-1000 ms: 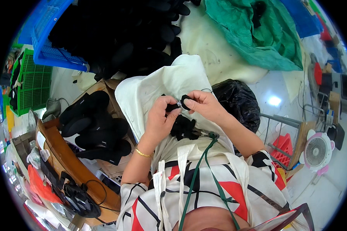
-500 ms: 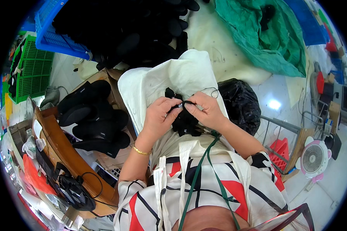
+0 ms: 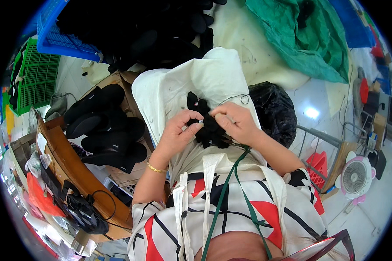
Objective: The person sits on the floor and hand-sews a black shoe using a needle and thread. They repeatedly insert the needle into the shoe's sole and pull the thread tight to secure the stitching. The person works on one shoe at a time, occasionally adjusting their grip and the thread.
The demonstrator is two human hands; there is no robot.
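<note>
My left hand (image 3: 178,130) is closed in a pinch, with thumb and forefinger holding a small pale piece (image 3: 201,122) too tiny to name. Close beside it, my right hand (image 3: 237,124) has thumb and fingertips drawn together. Slight blur hides whatever they hold. Below and between both hands lies a bunch of small black fabric pieces (image 3: 211,135), one with a little red and white mark. The bunch rests on a white cloth (image 3: 161,92) spread over my lap. A thin dark cord (image 3: 244,99) makes a loop beyond my right hand.
On the left, black shoe-like items (image 3: 109,141) lie on cardboard beside a curved wooden table edge (image 3: 80,185). A blue crate (image 3: 67,43) and a dark heap stand ahead. To the right are a black plastic bag (image 3: 274,115), a green sheet (image 3: 322,56), a metal frame and a fan (image 3: 356,174).
My hands, which met at a small black piece, have moved slightly apart. The black piece no longer bridges them, and more of the black bunch shows.
</note>
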